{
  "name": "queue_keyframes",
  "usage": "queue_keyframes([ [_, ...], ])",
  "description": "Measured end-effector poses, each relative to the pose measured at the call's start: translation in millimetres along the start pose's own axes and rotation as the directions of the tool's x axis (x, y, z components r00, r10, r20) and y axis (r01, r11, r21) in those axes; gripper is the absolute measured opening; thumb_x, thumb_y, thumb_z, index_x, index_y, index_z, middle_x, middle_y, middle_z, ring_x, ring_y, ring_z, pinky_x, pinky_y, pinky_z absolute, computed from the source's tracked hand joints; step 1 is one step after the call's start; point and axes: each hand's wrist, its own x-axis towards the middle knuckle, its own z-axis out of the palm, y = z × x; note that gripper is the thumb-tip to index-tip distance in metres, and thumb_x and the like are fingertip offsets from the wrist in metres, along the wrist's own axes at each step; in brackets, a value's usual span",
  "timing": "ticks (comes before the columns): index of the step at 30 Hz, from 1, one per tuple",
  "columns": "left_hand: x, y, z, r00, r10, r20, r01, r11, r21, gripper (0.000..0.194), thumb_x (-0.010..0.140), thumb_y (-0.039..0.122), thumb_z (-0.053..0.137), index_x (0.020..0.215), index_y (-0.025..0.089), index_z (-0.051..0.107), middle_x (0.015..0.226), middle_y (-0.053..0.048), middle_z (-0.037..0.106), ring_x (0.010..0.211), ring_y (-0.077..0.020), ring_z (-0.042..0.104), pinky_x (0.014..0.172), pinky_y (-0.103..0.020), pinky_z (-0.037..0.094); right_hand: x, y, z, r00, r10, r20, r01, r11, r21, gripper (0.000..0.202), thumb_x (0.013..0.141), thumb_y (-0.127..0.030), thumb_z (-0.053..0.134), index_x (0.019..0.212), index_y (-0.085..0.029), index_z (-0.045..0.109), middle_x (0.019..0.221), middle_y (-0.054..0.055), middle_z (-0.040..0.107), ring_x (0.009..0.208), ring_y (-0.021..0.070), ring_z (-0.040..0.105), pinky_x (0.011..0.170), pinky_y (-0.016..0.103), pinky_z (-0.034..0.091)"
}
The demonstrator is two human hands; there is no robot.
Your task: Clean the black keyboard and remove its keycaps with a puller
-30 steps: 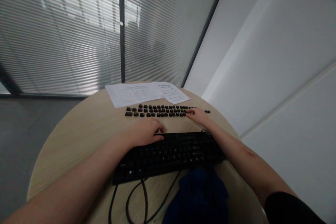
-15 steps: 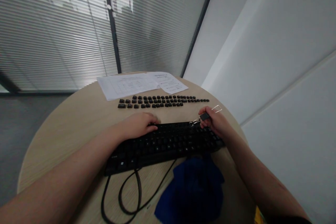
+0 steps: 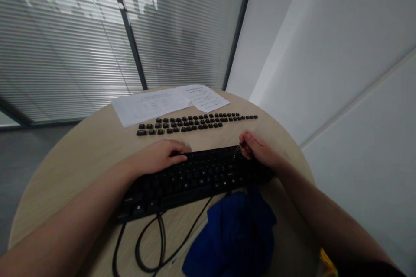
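Note:
A black keyboard (image 3: 195, 181) lies on the round wooden table, tilted a little in my view. My left hand (image 3: 164, 156) grips its far edge near the left, thumb in front and fingers behind. My right hand (image 3: 255, 149) is closed round a wire keycap puller (image 3: 236, 151), whose thin wire ends reach down to the keys at the keyboard's far right part. Most of the puller's handle is hidden by the fingers. Beyond the keyboard, loose black keycaps (image 3: 195, 123) are laid out in rows.
Printed paper sheets (image 3: 152, 104) lie at the table's far side. A blue cloth (image 3: 232, 233) is bunched in front of the keyboard, beside a looped black cable (image 3: 138, 246). A white wall (image 3: 351, 73) rises on the right and a glass partition with blinds (image 3: 65, 52) stands beyond.
My right hand has turned, so the puller's upper wire loop no longer shows and its lower end sits on the keys. The view has shifted slightly; my left hand keeps its hold.

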Motion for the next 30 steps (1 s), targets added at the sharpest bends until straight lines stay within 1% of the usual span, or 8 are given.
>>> queue_keyframes([
  [4, 1, -2, 0.5, 1.0, 0.003, 0.001, -0.003, 1.0, -0.009, 0.032, 0.095, 0.041, 0.052, 0.109, 0.022, 0.073, 0.108, -0.005, 0.075, 0.098, -0.0219, 0.068, 0.09, -0.033, 0.049, -1, 0, 4, 1.0, 0.011, 0.022, -0.008, 0.995, -0.095, 0.045, 0.096, -0.065, 0.045, 0.086, -0.022, 0.05, 0.064, -0.004, 0.052, 0.05, 0.01, 0.046, 0.048, 0.023, 0.038],
  [11, 2, -2, 0.0, 1.0, 0.018, 0.003, -0.017, 0.999, -0.043, 0.029, 0.095, 0.04, 0.053, 0.106, 0.023, 0.074, 0.106, -0.003, 0.075, 0.097, -0.0203, 0.068, 0.09, -0.031, 0.048, -2, -4, 4, 0.995, 0.031, 0.097, -0.012, 0.982, -0.188, 0.041, 0.098, -0.06, 0.042, 0.086, -0.022, 0.049, 0.063, -0.004, 0.05, 0.051, 0.0105, 0.045, 0.049, 0.023, 0.037],
  [14, 2, -2, 0.0, 1.0, 0.02, -0.007, -0.02, 0.999, -0.051, 0.028, 0.094, 0.039, 0.054, 0.106, 0.024, 0.074, 0.107, -0.002, 0.075, 0.098, -0.0202, 0.068, 0.091, -0.03, 0.048, -5, -8, 4, 0.988, 0.032, 0.153, 0.01, 0.965, -0.262, 0.034, 0.099, -0.052, 0.044, 0.086, -0.022, 0.049, 0.063, -0.004, 0.051, 0.053, 0.0113, 0.048, 0.05, 0.024, 0.038],
  [17, 2, -4, 0.5, 1.0, 0.026, -0.013, -0.027, 0.998, -0.054, 0.028, 0.094, 0.039, 0.054, 0.107, 0.024, 0.074, 0.108, -0.002, 0.076, 0.098, -0.02, 0.068, 0.091, -0.03, 0.048, -9, -13, 6, 0.984, -0.008, 0.18, 0.071, 0.935, -0.347, 0.026, 0.099, -0.043, 0.044, 0.085, -0.022, 0.05, 0.062, -0.004, 0.053, 0.054, 0.0123, 0.05, 0.053, 0.025, 0.039],
  [20, 1, -6, 1.5, 1.0, 0.026, -0.016, -0.027, 0.998, -0.051, 0.029, 0.094, 0.041, 0.054, 0.107, 0.024, 0.074, 0.107, -0.002, 0.076, 0.097, -0.0199, 0.068, 0.089, -0.03, 0.048, -10, -15, 10, 0.984, -0.077, 0.161, 0.141, 0.89, -0.434, 0.022, 0.098, -0.036, 0.044, 0.082, -0.022, 0.049, 0.06, -0.004, 0.053, 0.054, 0.0128, 0.05, 0.054, 0.026, 0.038],
  [23, 2, -6, 2.0, 1.0, 0.02, -0.023, -0.022, 0.998, -0.053, 0.029, 0.094, 0.041, 0.055, 0.105, 0.024, 0.075, 0.105, -0.003, 0.076, 0.096, -0.0202, 0.068, 0.089, -0.031, 0.048, -9, -12, 15, 0.981, -0.154, 0.114, 0.191, 0.853, -0.486, 0.021, 0.097, -0.031, 0.045, 0.077, -0.023, 0.047, 0.056, -0.004, 0.051, 0.054, 0.0131, 0.048, 0.054, 0.026, 0.035],
  [27, 2, -5, 1.7, 1.0, 0.022, -0.022, -0.023, 0.999, -0.046, 0.029, 0.093, 0.041, 0.055, 0.104, 0.023, 0.075, 0.105, -0.003, 0.076, 0.096, -0.0207, 0.068, 0.089, -0.031, 0.048, -8, -3, 20, 0.979, -0.201, -0.008, 0.175, 0.868, -0.464, 0.025, 0.097, -0.032, 0.044, 0.073, -0.023, 0.047, 0.053, -0.003, 0.049, 0.051, 0.0129, 0.047, 0.051, 0.026, 0.034],
  [30, 2, -4, 1.3, 1.0, 0.016, -0.013, -0.017, 1.0, -0.022, 0.03, 0.094, 0.041, 0.053, 0.106, 0.022, 0.074, 0.107, -0.004, 0.075, 0.098, -0.0212, 0.068, 0.09, -0.032, 0.048, -7, 4, 21, 0.979, -0.187, -0.085, 0.135, 0.897, -0.422, 0.027, 0.096, -0.036, 0.045, 0.072, -0.023, 0.048, 0.051, -0.004, 0.05, 0.045, 0.0118, 0.045, 0.048, 0.025, 0.033],
])
